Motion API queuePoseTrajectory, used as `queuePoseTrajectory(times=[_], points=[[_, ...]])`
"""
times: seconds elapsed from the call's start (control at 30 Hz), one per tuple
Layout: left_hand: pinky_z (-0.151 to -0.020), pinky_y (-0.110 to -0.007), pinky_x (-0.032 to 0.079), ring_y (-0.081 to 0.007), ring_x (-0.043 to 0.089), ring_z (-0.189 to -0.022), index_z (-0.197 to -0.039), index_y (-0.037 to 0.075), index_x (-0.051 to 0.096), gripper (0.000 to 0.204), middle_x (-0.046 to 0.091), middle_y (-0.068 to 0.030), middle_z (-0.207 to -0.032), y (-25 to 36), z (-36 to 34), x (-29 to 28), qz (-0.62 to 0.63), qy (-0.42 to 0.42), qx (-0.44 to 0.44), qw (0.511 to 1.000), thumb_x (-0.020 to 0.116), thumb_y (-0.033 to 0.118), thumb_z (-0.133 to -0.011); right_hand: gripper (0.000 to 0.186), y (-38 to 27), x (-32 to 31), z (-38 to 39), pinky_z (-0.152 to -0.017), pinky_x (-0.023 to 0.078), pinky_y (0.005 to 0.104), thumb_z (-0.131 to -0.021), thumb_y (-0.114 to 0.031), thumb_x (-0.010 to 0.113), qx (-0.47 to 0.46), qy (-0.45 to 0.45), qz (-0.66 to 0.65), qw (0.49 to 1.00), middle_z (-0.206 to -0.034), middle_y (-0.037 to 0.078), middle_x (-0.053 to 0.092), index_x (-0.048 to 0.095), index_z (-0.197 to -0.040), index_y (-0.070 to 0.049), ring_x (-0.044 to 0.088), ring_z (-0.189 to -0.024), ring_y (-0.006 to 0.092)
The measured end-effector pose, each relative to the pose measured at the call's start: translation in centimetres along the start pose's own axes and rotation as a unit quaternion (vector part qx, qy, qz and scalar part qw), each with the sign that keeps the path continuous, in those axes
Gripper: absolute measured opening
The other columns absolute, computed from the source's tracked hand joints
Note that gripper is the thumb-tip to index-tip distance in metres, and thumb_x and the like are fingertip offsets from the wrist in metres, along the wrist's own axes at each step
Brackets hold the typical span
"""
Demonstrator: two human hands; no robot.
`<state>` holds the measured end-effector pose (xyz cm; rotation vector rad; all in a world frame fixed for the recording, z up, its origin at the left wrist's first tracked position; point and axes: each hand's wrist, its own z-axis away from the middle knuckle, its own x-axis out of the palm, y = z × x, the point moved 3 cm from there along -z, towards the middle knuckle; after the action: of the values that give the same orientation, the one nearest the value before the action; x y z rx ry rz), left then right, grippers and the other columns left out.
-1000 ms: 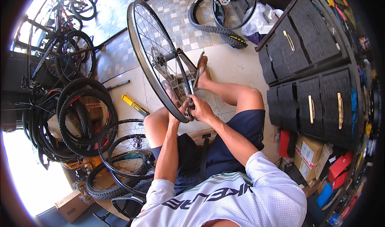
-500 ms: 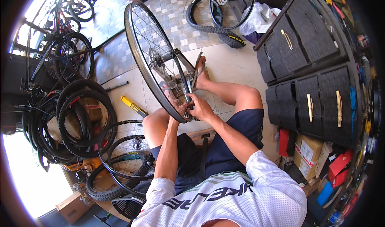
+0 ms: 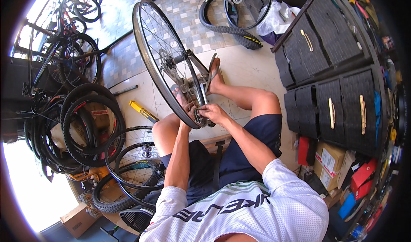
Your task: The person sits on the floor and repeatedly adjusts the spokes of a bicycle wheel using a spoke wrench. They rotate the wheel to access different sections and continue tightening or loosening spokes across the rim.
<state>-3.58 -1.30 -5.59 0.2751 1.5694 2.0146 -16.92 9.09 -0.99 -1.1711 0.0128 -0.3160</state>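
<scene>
From the wearer's head, the fisheye view looks steeply down, close above the white shirt (image 3: 239,212), toward the floor (image 3: 252,71) ahead

Tiled floor (image 3: 252,73) beside a black cabinet (image 3: 347,105)

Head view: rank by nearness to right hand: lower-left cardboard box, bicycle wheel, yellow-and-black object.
1. Bicycle wheel, at the right hand.
2. Yellow-and-black object, on the floor, left.
3. Cardboard box, lower left.

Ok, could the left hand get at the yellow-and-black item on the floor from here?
Probably not directly: the left hand is at the wheel, whose rim and the left knee appear to block the way to the yellow-and-black item.
</scene>
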Motion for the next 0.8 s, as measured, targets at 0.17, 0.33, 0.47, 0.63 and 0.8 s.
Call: queuePoseTrajectory(times=[0.17,0.33,0.47,0.63,0.8], points=[[-0.068,-0.030,0.056,-0.0154,0.067,-0.080,-0.115,-0.002,0.065,0.036,0.070,-0.0099,-0.094,0.3,0.8,-2.4,0.055,-0.033,-0.037,0.997,0.063,0.028,-0.095,0.025,-3.6,0.8,0.1,-0.076,0.049,0.0262,-0.092,-0.023,0.072,-0.044,0.108,-0.077,0.990,-0.089,0.002,0.071,0.072,-0.103,-0.001,0.062,-0.081,0.0098],[-0.064,-0.030,0.057,-0.0151,0.067,-0.077,-0.107,-0.002,0.067,0.038,0.069,-0.0089,-0.089,5.2,2.7,-1.1,0.002,-0.055,-0.033,0.998,0.064,0.034,-0.096,0.031,-2.4,-2.8,-0.3,-0.069,0.051,0.0289,-0.088,-0.028,0.075,-0.078,0.154,0.090,0.981,-0.081,0.007,0.072,0.071,-0.096,0.002,0.065,-0.074,0.0125],[-0.067,-0.029,0.056,-0.0147,0.067,-0.080,-0.109,-0.001,0.064,0.037,0.068,-0.0076,-0.089,5.8,3.7,-1.7,-0.019,-0.028,0.001,0.999,0.065,0.033,-0.096,0.038,-1.7,-1.9,-0.2,-0.067,0.051,0.0313,-0.085,-0.035,0.076,-0.060,0.104,0.203,0.972,-0.077,0.013,0.072,0.070,-0.091,0.002,0.067,-0.071,0.0165],[-0.067,-0.028,0.055,-0.0137,0.066,-0.081,-0.107,0.000,0.062,0.033,0.066,-0.0062,-0.088,5.3,3.1,-1.7,-0.008,-0.020,-0.010,1.000,0.067,0.031,-0.095,0.036,-1.7,-1.2,-0.2,-0.065,0.050,0.0328,-0.086,-0.033,0.076,-0.083,0.039,0.162,0.983,-0.076,0.012,0.071,0.069,-0.087,0.002,0.066,-0.070,0.0169],[-0.061,-0.027,0.054,-0.0127,0.064,-0.074,-0.106,0.001,0.061,0.031,0.064,-0.0053,-0.086,4.0,2.9,-2.2,0.035,-0.009,0.009,0.999,0.067,0.030,-0.096,0.039,-4.0,0.5,0.9,-0.067,0.051,0.0393,-0.083,-0.042,0.075,-0.145,0.040,0.230,0.962,-0.078,0.014,0.071,0.069,-0.086,-0.003,0.068,-0.073,0.0286]])
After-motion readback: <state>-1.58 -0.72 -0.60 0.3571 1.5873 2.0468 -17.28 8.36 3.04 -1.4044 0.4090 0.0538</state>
